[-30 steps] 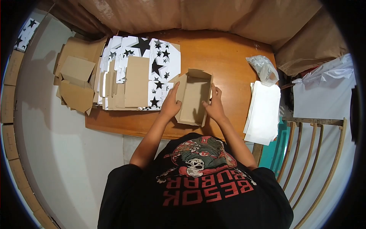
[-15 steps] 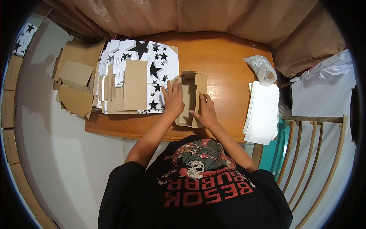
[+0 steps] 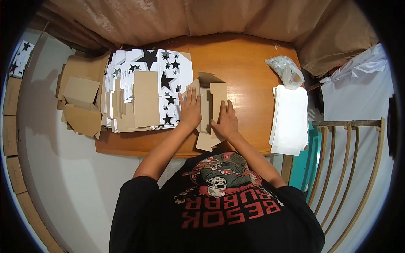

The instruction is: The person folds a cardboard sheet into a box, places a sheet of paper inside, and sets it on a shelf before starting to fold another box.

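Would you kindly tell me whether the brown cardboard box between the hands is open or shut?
Open. The brown cardboard box shows its inside between the left hand and right hand, and its near flap juts outward.

The T-shirt (image 3: 217, 202) is black — skull print (image 3: 217, 183), red letters (image 3: 236, 213).

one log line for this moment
left hand: spread on left side of cardboard box; right hand: on its right panel; near flap: outward

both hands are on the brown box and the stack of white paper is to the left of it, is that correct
Not quite: the stack of white paper is to the right of the brown box, as the head view shows. Both hands are on the box.
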Demonstrator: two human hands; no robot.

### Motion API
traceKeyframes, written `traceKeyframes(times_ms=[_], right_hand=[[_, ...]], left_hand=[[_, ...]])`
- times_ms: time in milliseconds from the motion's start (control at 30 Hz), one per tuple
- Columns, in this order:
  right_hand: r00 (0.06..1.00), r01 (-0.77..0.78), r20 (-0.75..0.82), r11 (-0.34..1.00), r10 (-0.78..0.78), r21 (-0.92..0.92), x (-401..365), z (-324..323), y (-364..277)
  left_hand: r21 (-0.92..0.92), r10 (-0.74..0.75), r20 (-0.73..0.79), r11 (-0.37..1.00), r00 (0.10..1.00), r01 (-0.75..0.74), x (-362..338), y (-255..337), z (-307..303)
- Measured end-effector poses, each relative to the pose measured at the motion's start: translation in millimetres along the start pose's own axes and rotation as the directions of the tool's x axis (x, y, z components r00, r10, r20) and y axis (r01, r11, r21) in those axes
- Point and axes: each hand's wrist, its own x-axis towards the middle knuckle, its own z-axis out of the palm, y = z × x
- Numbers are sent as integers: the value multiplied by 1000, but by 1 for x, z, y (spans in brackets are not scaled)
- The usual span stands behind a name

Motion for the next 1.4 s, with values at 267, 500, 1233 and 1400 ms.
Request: traceKeyframes(times_ms=[267,500,1233,1400], right_hand=[[989,30,-148,999,-24,38,23,8,-2],[937,172,-322,981,-134,93,95,-12,-10],[987,91,-158,895,-23,438,73,18,22],[975,-79,-136,842,178,533,66,8,7]], left_hand=[[-214,129,-23,968,991,-131,-57,7,21],[-320,203,-6,927,979,-195,-80,10,11],[-582,0,-152,809,988,-89,118,-40,-22],[-528,146,-179,820,973,-220,101,-43,-6]])
